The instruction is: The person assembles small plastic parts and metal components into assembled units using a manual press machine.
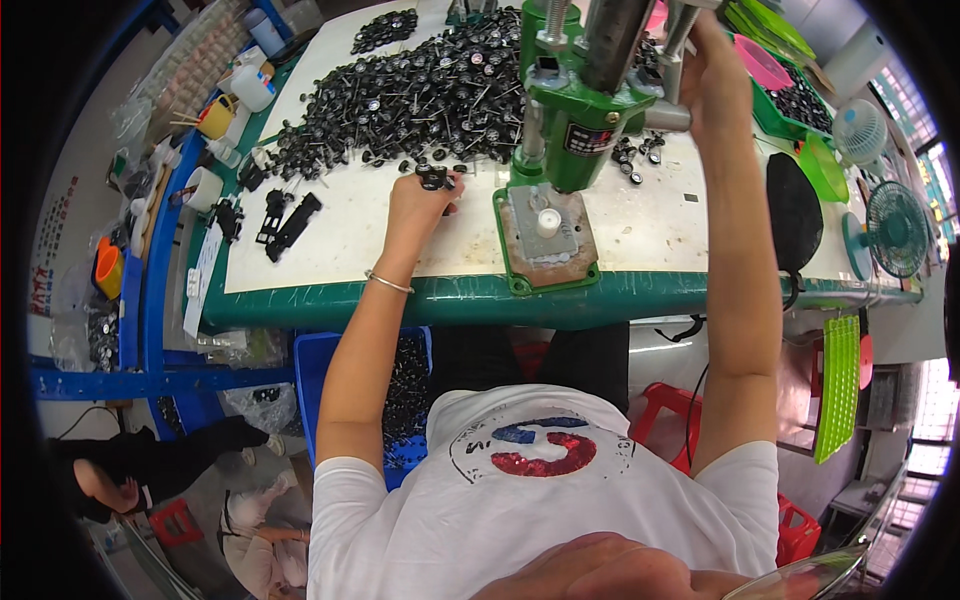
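My left hand point(420, 200) is closed around a few small black wheel-like pieces point(434, 178) just in front of the heap, over the white tabletop. A green hand press point(570, 110) stands upright to its right. On the press's base plate point(580, 262) sits a grey metal block point(528, 228) with a round white peg point(548, 222) on top. My right hand point(718, 85) is raised at the press's right side, closed at the metal lever point(680, 40); most of its fingers are hidden behind that lever.
A big heap of black wheel pieces with metal pins point(420, 100) covers the far table. Black blocks point(292, 228) and bottles point(252, 88) stand left; fans point(896, 230) and a green tray point(775, 120) right. A blue bin point(312, 380) stands below the table edge.
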The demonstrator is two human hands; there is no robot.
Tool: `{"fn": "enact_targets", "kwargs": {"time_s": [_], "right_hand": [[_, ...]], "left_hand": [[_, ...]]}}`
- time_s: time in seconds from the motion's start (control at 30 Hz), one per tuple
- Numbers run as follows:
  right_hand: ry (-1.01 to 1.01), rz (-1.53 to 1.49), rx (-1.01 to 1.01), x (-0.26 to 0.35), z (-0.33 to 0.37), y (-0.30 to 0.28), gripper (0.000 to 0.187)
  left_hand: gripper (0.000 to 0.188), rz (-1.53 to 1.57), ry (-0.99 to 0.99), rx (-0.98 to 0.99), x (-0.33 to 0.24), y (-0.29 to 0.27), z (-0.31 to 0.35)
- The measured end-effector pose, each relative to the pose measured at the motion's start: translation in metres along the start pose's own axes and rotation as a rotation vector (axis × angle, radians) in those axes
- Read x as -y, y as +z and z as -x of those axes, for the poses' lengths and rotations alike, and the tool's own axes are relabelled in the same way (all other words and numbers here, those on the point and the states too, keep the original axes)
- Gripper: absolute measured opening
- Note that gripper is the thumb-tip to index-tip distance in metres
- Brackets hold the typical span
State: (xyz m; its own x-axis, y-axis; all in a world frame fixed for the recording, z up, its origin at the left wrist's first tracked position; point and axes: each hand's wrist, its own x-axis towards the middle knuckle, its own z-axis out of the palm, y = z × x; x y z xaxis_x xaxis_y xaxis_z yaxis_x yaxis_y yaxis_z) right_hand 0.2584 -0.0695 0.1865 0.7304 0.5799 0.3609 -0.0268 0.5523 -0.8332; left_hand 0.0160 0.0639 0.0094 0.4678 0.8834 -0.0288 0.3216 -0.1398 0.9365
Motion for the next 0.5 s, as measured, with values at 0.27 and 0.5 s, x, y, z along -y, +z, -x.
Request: {"fn": "enact_targets", "kwargs": {"time_s": [0.27,0.5], "right_hand": [[0.044,0.997,0.346,-0.106,0.045,-0.133,0.019],[-0.100,1.210,0.314,-0.131,0.068,-0.145,0.018]], "left_hand": [[0.015,-0.833,0.136,-0.112,-0.014,0.018,-0.024],[0.020,-0.809,0.232,-0.167,-0.009,0.020,-0.022]]}}
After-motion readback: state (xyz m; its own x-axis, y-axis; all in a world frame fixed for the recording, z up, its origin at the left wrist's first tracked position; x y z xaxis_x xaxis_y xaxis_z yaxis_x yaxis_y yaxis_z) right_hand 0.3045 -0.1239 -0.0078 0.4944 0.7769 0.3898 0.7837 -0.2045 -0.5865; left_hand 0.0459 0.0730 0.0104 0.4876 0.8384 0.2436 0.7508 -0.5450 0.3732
